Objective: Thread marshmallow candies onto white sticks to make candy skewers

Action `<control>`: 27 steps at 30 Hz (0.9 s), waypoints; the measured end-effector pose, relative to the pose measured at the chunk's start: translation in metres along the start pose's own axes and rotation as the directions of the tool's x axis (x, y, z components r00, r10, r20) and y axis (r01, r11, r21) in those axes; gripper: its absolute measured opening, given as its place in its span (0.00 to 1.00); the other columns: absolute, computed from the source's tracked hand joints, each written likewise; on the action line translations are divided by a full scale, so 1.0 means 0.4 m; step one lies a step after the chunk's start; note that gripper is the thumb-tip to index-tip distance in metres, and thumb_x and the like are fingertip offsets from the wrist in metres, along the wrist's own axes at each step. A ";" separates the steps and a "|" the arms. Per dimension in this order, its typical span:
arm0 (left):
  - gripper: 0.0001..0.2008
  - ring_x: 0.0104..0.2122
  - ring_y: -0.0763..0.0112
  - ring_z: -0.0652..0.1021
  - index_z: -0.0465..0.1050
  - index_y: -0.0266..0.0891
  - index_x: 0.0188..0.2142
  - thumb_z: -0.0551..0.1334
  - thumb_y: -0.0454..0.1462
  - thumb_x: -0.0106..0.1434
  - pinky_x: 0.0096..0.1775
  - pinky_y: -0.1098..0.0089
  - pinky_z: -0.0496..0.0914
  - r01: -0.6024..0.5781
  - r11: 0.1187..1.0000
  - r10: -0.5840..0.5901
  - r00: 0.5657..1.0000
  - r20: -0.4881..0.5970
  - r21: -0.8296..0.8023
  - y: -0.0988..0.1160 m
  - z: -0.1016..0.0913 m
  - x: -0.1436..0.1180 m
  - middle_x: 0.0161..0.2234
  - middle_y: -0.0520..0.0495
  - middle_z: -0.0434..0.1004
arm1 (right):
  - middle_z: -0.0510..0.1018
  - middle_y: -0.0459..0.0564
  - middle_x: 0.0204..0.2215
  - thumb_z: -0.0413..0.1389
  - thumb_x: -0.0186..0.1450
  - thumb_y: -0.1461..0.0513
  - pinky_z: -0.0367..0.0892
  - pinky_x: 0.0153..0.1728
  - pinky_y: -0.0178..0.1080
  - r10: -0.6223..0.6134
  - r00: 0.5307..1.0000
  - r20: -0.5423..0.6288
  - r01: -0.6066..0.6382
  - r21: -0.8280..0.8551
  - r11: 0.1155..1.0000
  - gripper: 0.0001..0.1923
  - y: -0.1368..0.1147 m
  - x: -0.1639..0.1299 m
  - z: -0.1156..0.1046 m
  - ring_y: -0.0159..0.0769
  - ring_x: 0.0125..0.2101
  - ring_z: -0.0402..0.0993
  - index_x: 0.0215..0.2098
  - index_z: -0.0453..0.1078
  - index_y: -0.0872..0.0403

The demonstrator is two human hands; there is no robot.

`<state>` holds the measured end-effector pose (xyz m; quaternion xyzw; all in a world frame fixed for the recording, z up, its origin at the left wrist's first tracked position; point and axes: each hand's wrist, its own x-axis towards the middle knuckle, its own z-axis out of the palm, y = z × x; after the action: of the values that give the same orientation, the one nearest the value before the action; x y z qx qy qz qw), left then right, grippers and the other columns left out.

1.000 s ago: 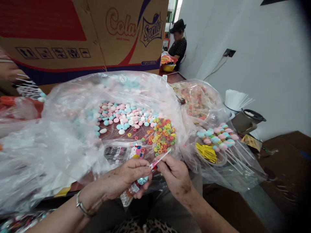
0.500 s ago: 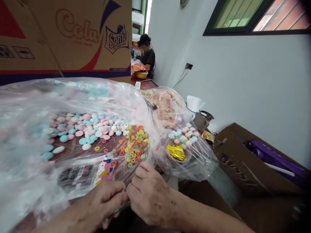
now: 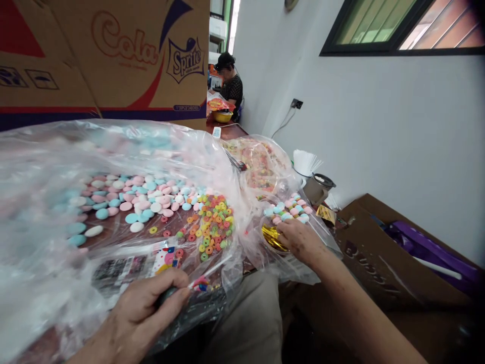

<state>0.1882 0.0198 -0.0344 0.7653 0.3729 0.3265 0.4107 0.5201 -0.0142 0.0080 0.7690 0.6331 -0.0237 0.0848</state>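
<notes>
My left hand [image 3: 147,303] is closed on a clear plastic bag [image 3: 202,284] with a colourful print; a white stick [image 3: 212,270] juts from it. What lies inside the bag is mostly hidden. Over a round container, my right hand [image 3: 301,242] pinches at a bundle of gold twist ties [image 3: 272,237], its fingertips partly hidden. Just behind it lie candy skewers [image 3: 291,206] in pink, blue and white, on white sticks. A stack of printed clear bags [image 3: 125,273] is beside my left hand.
Pink, blue and white candies [image 3: 140,197] and ring candies [image 3: 214,225] spread over a plastic-covered table. A Cola carton [image 3: 125,60] stands behind. A grey mug [image 3: 318,188] and a brown box [image 3: 379,253] are at right. Another person [image 3: 231,83] sits far back.
My right hand has left my left hand and moved right and away to the gold twist ties. My left hand has shifted slightly left, and a white stick now shows at it.
</notes>
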 end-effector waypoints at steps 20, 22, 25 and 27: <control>0.14 0.17 0.76 0.73 0.77 0.40 0.23 0.70 0.46 0.58 0.22 0.78 0.67 0.402 0.797 -0.302 0.912 0.278 -0.451 0.018 -0.009 0.015 0.21 0.52 0.77 | 0.83 0.57 0.40 0.46 0.74 0.63 0.60 0.31 0.35 0.096 0.995 0.001 -0.096 -0.108 0.990 0.15 0.013 0.010 0.030 0.40 0.39 0.80 0.41 0.75 0.54; 0.14 0.16 0.77 0.73 0.77 0.39 0.23 0.71 0.45 0.56 0.21 0.79 0.65 0.417 0.769 -0.325 0.908 0.265 -0.485 0.021 -0.004 0.012 0.20 0.52 0.77 | 0.83 0.57 0.38 0.46 0.73 0.64 0.59 0.31 0.35 0.102 0.993 -0.057 -0.106 -0.074 0.992 0.14 0.022 0.012 0.044 0.40 0.37 0.79 0.42 0.74 0.55; 0.14 0.16 0.78 0.72 0.76 0.38 0.23 0.71 0.45 0.56 0.20 0.80 0.62 0.451 0.722 -0.386 0.892 0.234 -0.525 0.028 0.005 0.006 0.20 0.52 0.76 | 0.82 0.57 0.34 0.46 0.72 0.65 0.58 0.30 0.36 0.116 0.981 -0.152 -0.118 -0.004 0.993 0.12 0.036 0.012 0.057 0.41 0.34 0.77 0.41 0.73 0.56; 0.14 0.14 0.79 0.72 0.75 0.37 0.23 0.71 0.44 0.56 0.18 0.81 0.58 0.478 0.689 -0.427 0.875 0.228 -0.545 0.035 0.011 0.006 0.20 0.52 0.76 | 0.81 0.57 0.33 0.46 0.70 0.66 0.60 0.32 0.37 0.114 0.969 -0.221 -0.104 0.059 0.993 0.12 0.030 0.005 0.054 0.41 0.34 0.76 0.38 0.72 0.57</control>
<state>0.1973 0.0146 -0.0237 0.4978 0.4132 0.2817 0.7086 0.5338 -0.0181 -0.0123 0.8022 0.5946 0.0529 -0.0040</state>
